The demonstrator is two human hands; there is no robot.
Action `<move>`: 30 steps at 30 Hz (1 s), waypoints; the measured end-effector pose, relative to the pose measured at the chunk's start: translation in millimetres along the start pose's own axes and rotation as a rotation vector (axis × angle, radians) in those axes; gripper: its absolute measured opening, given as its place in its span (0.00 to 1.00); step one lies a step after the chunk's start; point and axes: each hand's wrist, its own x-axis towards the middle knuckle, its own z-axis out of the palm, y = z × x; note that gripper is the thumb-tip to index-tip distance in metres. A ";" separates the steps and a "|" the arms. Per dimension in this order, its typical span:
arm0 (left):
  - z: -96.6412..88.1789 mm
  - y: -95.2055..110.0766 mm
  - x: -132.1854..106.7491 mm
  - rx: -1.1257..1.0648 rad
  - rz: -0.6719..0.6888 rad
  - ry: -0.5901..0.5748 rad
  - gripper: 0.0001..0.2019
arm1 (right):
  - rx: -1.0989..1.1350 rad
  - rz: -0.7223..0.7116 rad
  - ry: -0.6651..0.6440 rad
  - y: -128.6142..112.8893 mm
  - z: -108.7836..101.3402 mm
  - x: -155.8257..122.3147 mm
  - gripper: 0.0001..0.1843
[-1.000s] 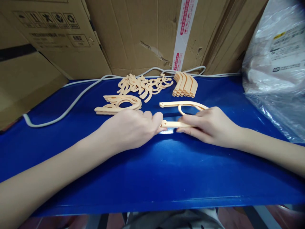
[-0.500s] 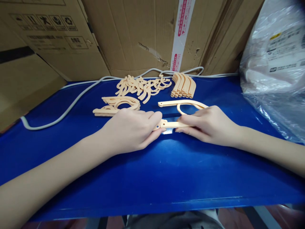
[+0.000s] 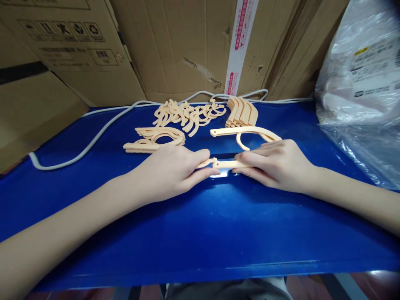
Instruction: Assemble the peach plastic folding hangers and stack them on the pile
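My left hand (image 3: 175,168) is closed, pinching a beige plastic hanger part (image 3: 206,163) between thumb and fingers; most of that part is hidden. My right hand (image 3: 278,164) grips a straight beige hanger arm (image 3: 226,164), whose holed end meets the left part over the blue table. Whether the two ends are locked together I cannot tell. Beyond my right fingers extends another hanger arm (image 3: 237,131) with a curved hook-like piece (image 3: 241,143) below it. Just behind my left hand lies a stack of folded hangers (image 3: 146,146).
A loose pile of curved beige pieces (image 3: 184,114) and a neat row of hanger arms (image 3: 242,111) lie at the back of the blue table (image 3: 200,241). A white cable (image 3: 103,131) runs behind them. Cardboard boxes (image 3: 175,46) stand behind; a clear plastic bag (image 3: 353,87) is at right.
The part in my left hand has turned and now shows its thin edge at the joint. The piece beyond my right hand has shifted slightly rightward and tilted. Both hands keep their grips.
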 end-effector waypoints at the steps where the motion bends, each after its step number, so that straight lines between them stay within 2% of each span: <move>1: 0.1 0.3 0.3 0.013 0.004 -0.002 0.19 | -0.001 0.000 0.003 -0.1 0.2 0.1 0.17; 8: 2.7 1.5 0.2 0.164 0.019 -0.003 0.19 | 0.042 0.011 -0.010 1.7 2.6 -0.8 0.19; 14: 8.0 -0.2 -1.9 0.329 0.120 0.117 0.19 | 0.109 0.041 -0.076 2.9 2.7 -1.8 0.20; 20: 7.8 0.7 -2.9 0.428 0.163 0.174 0.21 | 0.158 0.055 -0.070 2.6 1.5 -0.8 0.18; 26: 8.7 1.9 -4.2 0.483 0.198 0.183 0.20 | 0.336 0.091 -0.157 2.3 -1.6 -0.4 0.15; 30: 8.7 2.5 -4.3 0.500 0.235 0.244 0.19 | 0.441 0.123 -0.205 2.5 -3.4 0.3 0.14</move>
